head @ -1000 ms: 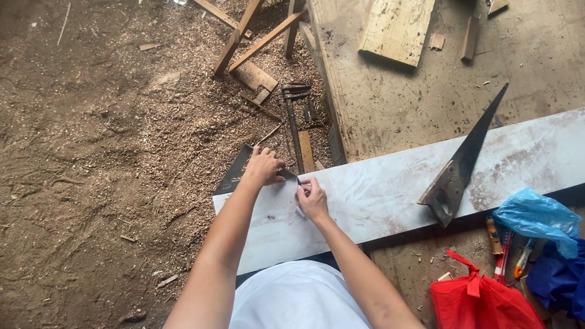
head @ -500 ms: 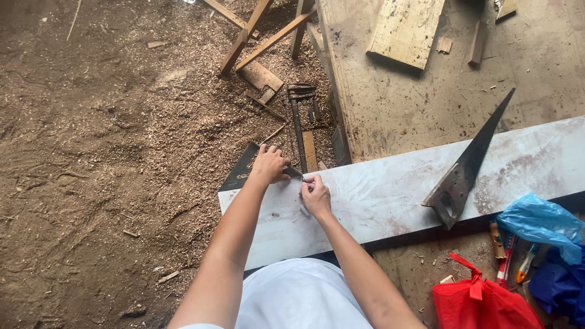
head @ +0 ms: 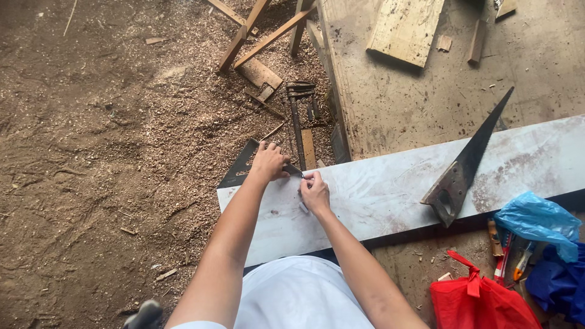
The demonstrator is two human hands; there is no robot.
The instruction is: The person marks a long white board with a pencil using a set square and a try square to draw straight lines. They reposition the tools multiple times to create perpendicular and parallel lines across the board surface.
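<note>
A long white board (head: 390, 189) lies across in front of me. My left hand (head: 269, 161) presses a dark triangular square (head: 239, 166) against the board's left end. My right hand (head: 315, 191) is closed on a small marking tool, too small to identify, with its tip on the board next to the square's edge. The two hands almost touch. A handsaw (head: 466, 164) with a dark blade rests on the board to the right, its handle toward me.
Sawdust covers the dirt floor (head: 103, 140) at left. A metal clamp (head: 298, 116), wood offcuts (head: 259, 73) and a plank (head: 405, 27) lie beyond the board. A red bag (head: 481, 298), blue plastic bags (head: 539, 222) and small tools (head: 506, 253) sit at lower right.
Both hands stay at the square on the board's left end; only the camera view has shifted slightly.
</note>
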